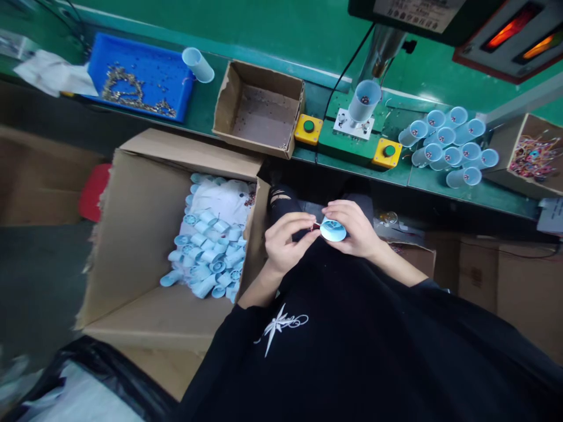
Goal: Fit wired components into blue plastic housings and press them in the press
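My right hand is wrapped round a light blue plastic cup, its open end facing up toward me. My left hand pinches a small reddish part with thin wire close to the cup's left rim. Both hands are over my lap, in front of the bench edge. Left of them a big cardboard box holds many similar light blue cups and a white plastic bag. What lies at the bottom of the held cup is too small to make out.
On the green bench stand a press with a cup under it, two yellow button boxes and a group of cups. A blue tray holds metal bits. Cardboard boxes flank the press.
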Demonstrator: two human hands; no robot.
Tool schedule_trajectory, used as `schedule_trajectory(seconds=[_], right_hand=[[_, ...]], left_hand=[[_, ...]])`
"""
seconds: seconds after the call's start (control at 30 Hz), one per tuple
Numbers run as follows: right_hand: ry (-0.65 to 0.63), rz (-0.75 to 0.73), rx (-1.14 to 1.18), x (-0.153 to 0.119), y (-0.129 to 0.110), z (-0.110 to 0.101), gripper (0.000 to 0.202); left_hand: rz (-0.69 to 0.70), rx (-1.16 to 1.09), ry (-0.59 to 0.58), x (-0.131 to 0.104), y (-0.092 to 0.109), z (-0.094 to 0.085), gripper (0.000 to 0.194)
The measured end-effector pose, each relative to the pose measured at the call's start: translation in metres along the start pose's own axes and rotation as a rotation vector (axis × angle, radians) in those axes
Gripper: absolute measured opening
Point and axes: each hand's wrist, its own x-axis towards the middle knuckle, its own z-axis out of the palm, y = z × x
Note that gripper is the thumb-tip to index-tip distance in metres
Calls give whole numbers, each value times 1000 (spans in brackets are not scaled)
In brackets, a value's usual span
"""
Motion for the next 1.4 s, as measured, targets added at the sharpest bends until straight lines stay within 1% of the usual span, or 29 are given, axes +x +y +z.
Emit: schedule_trajectory(seconds=[0.07,0.1,0.17,0.33,0.43,0.5,0.63,0.73,0.87,1.0,1.07,1.17,1.23,1.33,1.4], right_hand=[[-7,-11,-5,0,-1,1,52],[-9,-15,-10,0,-1,1,51],[-7,-24,-22,0,-2,1,50],[2,-35,-41,-2,-4,1,50],[-1,-39,-57,-3,-4,1,49],[-18,-39,-61,-5,-5,1,46],[-61,-16,-72,-9,-4,1,38],[-76,8,-100,-12,-2,0,34],[-65,38,-137,-15,-2,0,38],[-72,20,-140,-13,-3,1,40],[-68,3,-134,-11,-5,2,39],[-77,-27,-139,-9,-7,3,39],[-96,-27,-147,-9,-6,4,39],[-110,27,-166,-10,-3,5,39],[-131,74,-178,-11,-1,6,39]], left_hand=[[171,180,-11,0,2,1,24],[231,246,-13,-1,3,2,24],[309,335,-14,-3,3,3,24],[407,432,-46,-11,1,4,30],[421,425,-95,-14,1,5,34],[419,404,-133,-15,2,6,32],[391,391,-200,-12,8,9,22],[362,444,-190,-11,14,9,17],[363,466,-168,-13,18,8,23],[319,496,-150,-16,18,7,18],[300,497,-161,-16,18,6,16],[223,516,-234,-14,18,5,11],[147,532,-286,-11,18,5,12],[58,491,-333,-9,17,5,18],[35,482,-383,-8,16,6,19]])
